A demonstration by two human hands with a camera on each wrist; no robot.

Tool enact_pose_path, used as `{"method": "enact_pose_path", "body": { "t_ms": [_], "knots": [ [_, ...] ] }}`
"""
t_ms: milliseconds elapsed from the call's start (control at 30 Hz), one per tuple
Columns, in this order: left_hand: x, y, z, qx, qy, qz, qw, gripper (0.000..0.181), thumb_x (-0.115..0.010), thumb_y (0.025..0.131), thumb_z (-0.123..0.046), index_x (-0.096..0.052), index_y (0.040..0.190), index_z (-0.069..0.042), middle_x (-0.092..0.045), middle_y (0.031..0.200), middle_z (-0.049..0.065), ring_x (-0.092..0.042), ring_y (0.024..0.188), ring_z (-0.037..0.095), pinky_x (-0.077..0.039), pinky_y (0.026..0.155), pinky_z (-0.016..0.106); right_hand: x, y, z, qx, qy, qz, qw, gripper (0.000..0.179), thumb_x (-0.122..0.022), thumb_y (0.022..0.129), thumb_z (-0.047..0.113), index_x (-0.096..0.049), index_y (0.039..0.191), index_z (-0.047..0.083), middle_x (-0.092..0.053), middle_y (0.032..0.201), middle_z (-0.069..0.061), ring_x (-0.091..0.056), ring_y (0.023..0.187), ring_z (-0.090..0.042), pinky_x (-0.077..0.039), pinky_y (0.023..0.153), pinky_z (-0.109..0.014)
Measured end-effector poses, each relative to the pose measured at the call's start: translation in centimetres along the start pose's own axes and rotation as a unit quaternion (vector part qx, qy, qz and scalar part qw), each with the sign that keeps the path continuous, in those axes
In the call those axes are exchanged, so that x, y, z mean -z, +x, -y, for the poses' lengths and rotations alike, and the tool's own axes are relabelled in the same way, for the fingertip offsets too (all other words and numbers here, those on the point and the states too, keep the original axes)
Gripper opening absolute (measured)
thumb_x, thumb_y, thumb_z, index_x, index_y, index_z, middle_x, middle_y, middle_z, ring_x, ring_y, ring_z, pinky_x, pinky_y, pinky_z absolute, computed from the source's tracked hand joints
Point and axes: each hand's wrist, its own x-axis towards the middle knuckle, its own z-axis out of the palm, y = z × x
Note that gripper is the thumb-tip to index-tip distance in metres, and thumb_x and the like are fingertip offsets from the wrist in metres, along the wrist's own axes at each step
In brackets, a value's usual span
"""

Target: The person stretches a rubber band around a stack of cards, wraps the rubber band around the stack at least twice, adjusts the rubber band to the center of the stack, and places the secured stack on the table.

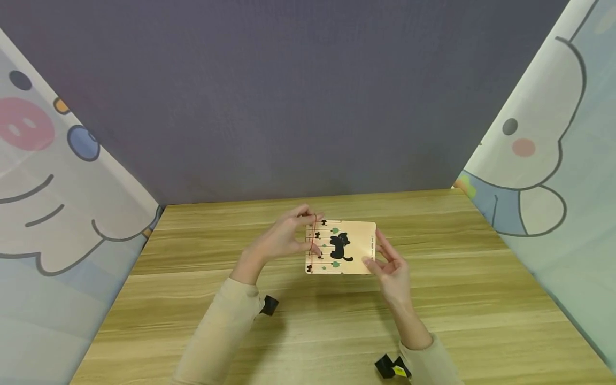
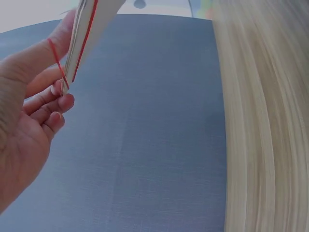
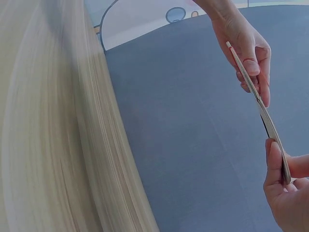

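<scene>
A thin cream notebook (image 1: 358, 232), with a black cat and small green shapes on its cover, is held up in front of me by both hands. Around its left end runs a thin red cord (image 2: 86, 41). My left hand (image 1: 283, 238) grips that end, its thumb over the cover. In the left wrist view, a stretch of the cord stands off the notebook and crosses a finger or the thumb. My right hand (image 1: 395, 274) pinches the right end, thumb on the cover and fingers behind. Seen edge-on in the right wrist view, the notebook (image 3: 270, 126) looks closed.
Below the hands is a wood-grain table (image 1: 192, 289). A dark grey panel (image 1: 308, 107) rises along its far edge, and cartoon-printed curtains (image 1: 48, 224) flank it. Small black pieces (image 1: 270, 305) sit by both sleeves.
</scene>
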Motion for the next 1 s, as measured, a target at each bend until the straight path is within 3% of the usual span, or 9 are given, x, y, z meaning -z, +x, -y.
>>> {"method": "enact_pose_path", "body": {
  "t_ms": [33, 233, 433, 633, 867, 1000],
  "knots": [
    [0.0, 0.0, 0.0, -0.001, 0.006, -0.002, 1.0, 0.071, -0.078, 0.064, -0.025, -0.048, 0.122, 0.003, -0.043, 0.088, -0.001, -0.042, 0.079, 0.012, -0.041, 0.068, 0.021, -0.7, 0.0, 1.2, -0.006, -0.019, -0.012, 0.9997, 0.063, -0.063, 0.073, -0.012, -0.04, 0.131, 0.001, -0.054, 0.101, -0.01, -0.059, 0.065, -0.011, -0.051, 0.062, -0.017],
    [-0.4, -0.3, -0.2, 0.003, 0.016, -0.022, 0.9996, 0.067, -0.078, 0.067, -0.022, -0.049, 0.122, 0.003, -0.048, 0.094, 0.001, -0.046, 0.081, 0.013, -0.042, 0.07, 0.021, -0.7, -0.1, 1.1, -0.009, 0.001, -0.022, 0.9997, 0.062, -0.061, 0.074, -0.013, -0.04, 0.13, 0.001, -0.055, 0.101, -0.008, -0.058, 0.065, -0.01, -0.05, 0.061, -0.015],
    [-0.5, -0.4, -0.4, 0.018, 0.015, -0.035, 0.9991, 0.068, -0.079, 0.065, -0.024, -0.05, 0.121, 0.003, -0.05, 0.098, 0.001, -0.047, 0.088, 0.01, -0.044, 0.079, 0.022, -1.4, -0.3, 1.9, -0.094, -0.001, -0.06, 0.9937, 0.067, -0.054, 0.073, -0.023, -0.034, 0.133, -0.002, -0.059, 0.094, -0.004, -0.059, 0.059, -0.01, -0.05, 0.059, -0.015],
    [-0.2, -0.4, -0.4, 0.03, 0.017, -0.022, 0.9992, 0.07, -0.079, 0.064, -0.025, -0.05, 0.121, 0.002, -0.05, 0.101, 0.001, -0.048, 0.093, 0.011, -0.043, 0.085, 0.023, -1.5, -0.1, 2.4, -0.162, -0.022, -0.043, 0.9857, 0.063, -0.054, 0.076, -0.02, -0.033, 0.133, -0.004, -0.058, 0.099, -0.006, -0.063, 0.077, -0.015, -0.051, 0.07, -0.026],
    [0.0, -0.4, -0.2, 0.016, 0.02, -0.012, 0.9996, 0.071, -0.08, 0.061, -0.025, -0.052, 0.119, 0.005, -0.049, 0.099, 0.003, -0.048, 0.092, 0.013, -0.044, 0.083, 0.025, -0.9, 0.3, 3.1, -0.208, -0.045, 0.007, 0.9771, 0.065, -0.052, 0.081, -0.015, -0.023, 0.138, -0.001, -0.051, 0.111, -0.03, -0.063, 0.084, -0.018, -0.053, 0.067, -0.033],
    [-0.1, -0.4, -0.2, 0.011, 0.016, -0.014, 0.9997, 0.071, -0.08, 0.061, -0.024, -0.051, 0.119, 0.005, -0.049, 0.099, 0.002, -0.048, 0.092, 0.012, -0.044, 0.084, 0.026, -0.8, 0.4, 3.2, -0.221, -0.026, 0.006, 0.9748, 0.067, -0.05, 0.081, -0.016, -0.02, 0.139, 0.0, -0.059, 0.105, -0.022, -0.063, 0.082, -0.018, -0.053, 0.064, -0.035]
  ]
}}
